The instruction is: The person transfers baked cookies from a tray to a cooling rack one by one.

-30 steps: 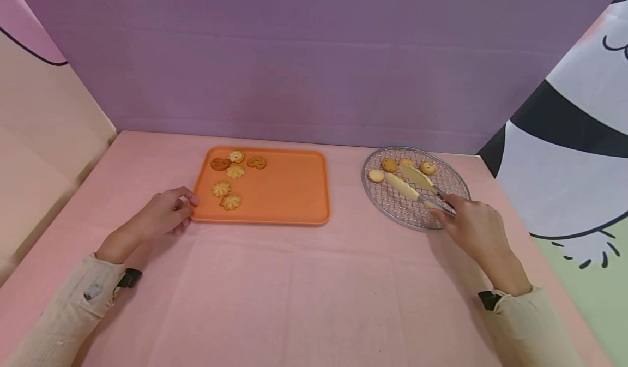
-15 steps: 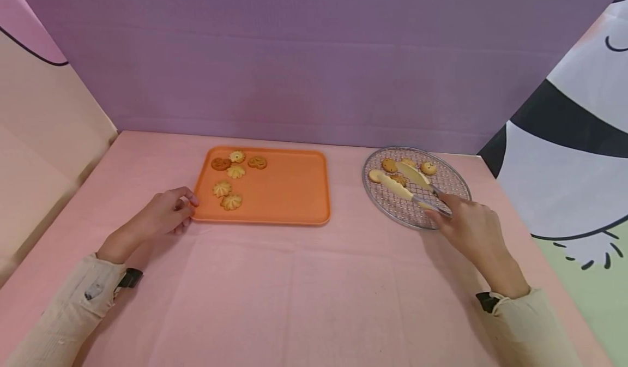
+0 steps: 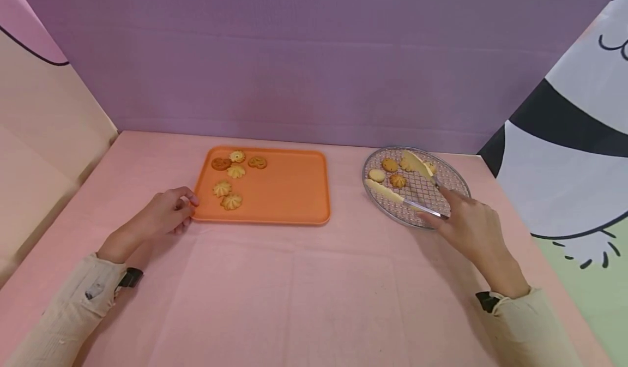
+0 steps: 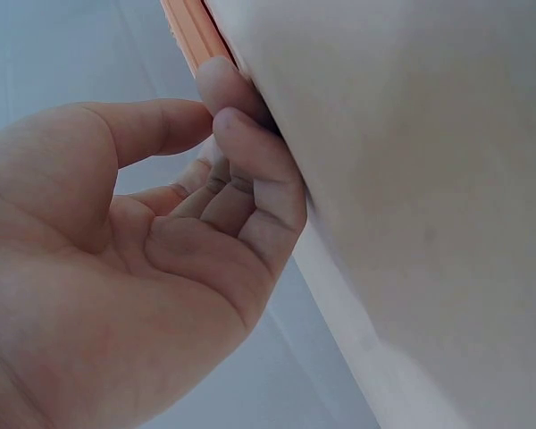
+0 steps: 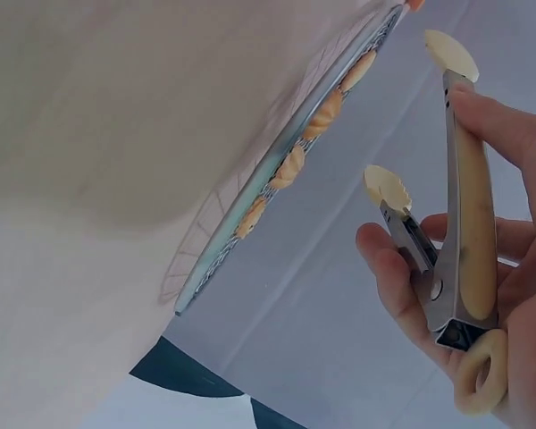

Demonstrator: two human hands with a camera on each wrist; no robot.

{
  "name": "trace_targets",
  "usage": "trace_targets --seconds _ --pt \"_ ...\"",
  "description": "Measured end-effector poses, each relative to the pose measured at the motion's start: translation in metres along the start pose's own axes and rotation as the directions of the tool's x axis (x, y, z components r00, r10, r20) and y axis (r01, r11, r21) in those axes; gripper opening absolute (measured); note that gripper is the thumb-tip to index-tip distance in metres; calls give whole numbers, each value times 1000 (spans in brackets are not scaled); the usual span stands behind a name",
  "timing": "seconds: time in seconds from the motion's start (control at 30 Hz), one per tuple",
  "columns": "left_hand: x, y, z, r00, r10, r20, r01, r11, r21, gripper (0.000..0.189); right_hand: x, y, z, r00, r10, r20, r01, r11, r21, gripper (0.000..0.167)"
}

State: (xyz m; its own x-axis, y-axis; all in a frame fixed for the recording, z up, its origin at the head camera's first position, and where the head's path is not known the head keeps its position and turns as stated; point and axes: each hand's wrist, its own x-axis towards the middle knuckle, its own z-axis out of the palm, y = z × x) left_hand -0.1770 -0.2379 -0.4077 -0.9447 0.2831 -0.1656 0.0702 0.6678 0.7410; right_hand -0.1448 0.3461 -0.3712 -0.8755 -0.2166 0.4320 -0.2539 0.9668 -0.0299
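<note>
In the head view my left hand [image 3: 159, 212] pinches the left edge of an orange tray [image 3: 284, 192] near its front corner. Several cookies lie on the tray's left half, among them a piped cookie [image 3: 231, 202] and a pretzel-shaped cookie [image 3: 257, 162]. My right hand [image 3: 475, 230] holds cream-tipped metal tongs [image 5: 469, 223] over a round wire rack [image 3: 417, 206]. The tongs' arms are spread wide with nothing between the tips. On the rack sit a pale round cookie [image 3: 376, 175], a brown flower-shaped cookie [image 3: 398, 180] and a speckled cookie [image 3: 390, 164]. One tong tip partly covers other cookies behind it.
A pink cloth [image 3: 324, 290] covers the table, with a bare strip of it between tray and rack. A purple backdrop [image 3: 314, 72] stands behind both. To the right rises a printed panel [image 3: 564, 181], close to the right arm.
The tongs' arms have spread apart, one tip moving back and the other forward and left. The brown flower-shaped cookie, covered at first, now shows fully. My left hand and the tray stay put.
</note>
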Motion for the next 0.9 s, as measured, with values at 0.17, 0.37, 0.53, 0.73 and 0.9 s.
trace_targets --seconds 0.17,0.37,0.53,0.73,0.9 --pt "0 1 0 1000 6 -6 -6 1000 -6 15 1 -7 -2 1000 -4 7 4 1000 11 72" --pt "-1 3 0 1000 -3 4 3 1000 -11 16 2 -20 -3 996 -80 -34 81 996 41 71" --pt "-1 4 -2 1000 -9 3 9 1000 -9 16 2 -38 -3 988 -145 -58 149 986 69 71" --pt "0 3 -2 1000 -3 9 3 1000 -15 17 6 -52 -2 969 -224 -106 233 968 87 71" --pt "0 2 -1 1000 -3 8 3 1000 -13 15 12 -66 1 954 -272 -123 283 956 80 73"
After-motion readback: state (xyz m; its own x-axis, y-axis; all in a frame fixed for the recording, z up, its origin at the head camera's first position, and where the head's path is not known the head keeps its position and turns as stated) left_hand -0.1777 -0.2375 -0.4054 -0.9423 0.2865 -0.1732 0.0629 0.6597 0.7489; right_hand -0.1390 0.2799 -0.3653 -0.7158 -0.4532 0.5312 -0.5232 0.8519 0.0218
